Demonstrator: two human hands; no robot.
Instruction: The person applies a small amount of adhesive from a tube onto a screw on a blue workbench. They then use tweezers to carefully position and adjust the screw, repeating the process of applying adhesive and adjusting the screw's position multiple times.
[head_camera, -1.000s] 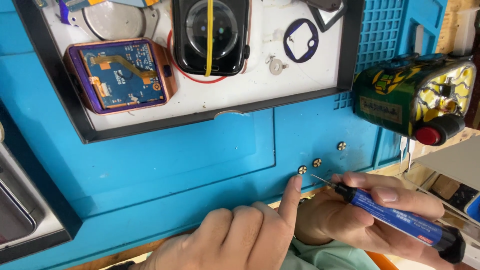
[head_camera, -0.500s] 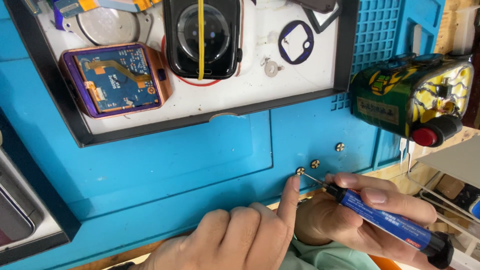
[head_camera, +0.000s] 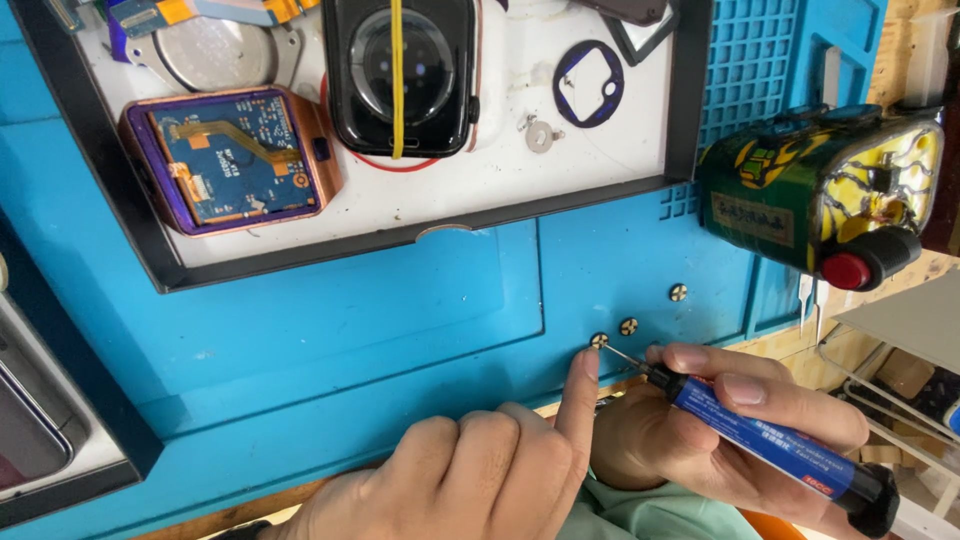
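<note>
My right hand (head_camera: 730, 430) grips a blue precision screwdriver (head_camera: 770, 445) with a black end cap; its thin tip rests at a small round brass-coloured disc (head_camera: 599, 340) on the blue work mat (head_camera: 350, 340). My left hand (head_camera: 470, 480) is curled, with its index finger stretched up so the fingertip touches the mat just below that same disc. Two more small discs (head_camera: 628, 326) lie in a diagonal row up to the right, the last disc (head_camera: 678, 292) farthest.
A black-framed white tray (head_camera: 600, 130) at the top holds an opened purple watch case with a blue circuit board (head_camera: 235, 158), a black watch body with a yellow strip (head_camera: 400, 75), a dark ring gasket (head_camera: 588, 84). A green-yellow container with a red cap (head_camera: 830, 200) lies right.
The view has shifted slightly, so the tray sits a little higher in frame. Both hands and the screwdriver stay at the nearest disc with hardly any movement.
</note>
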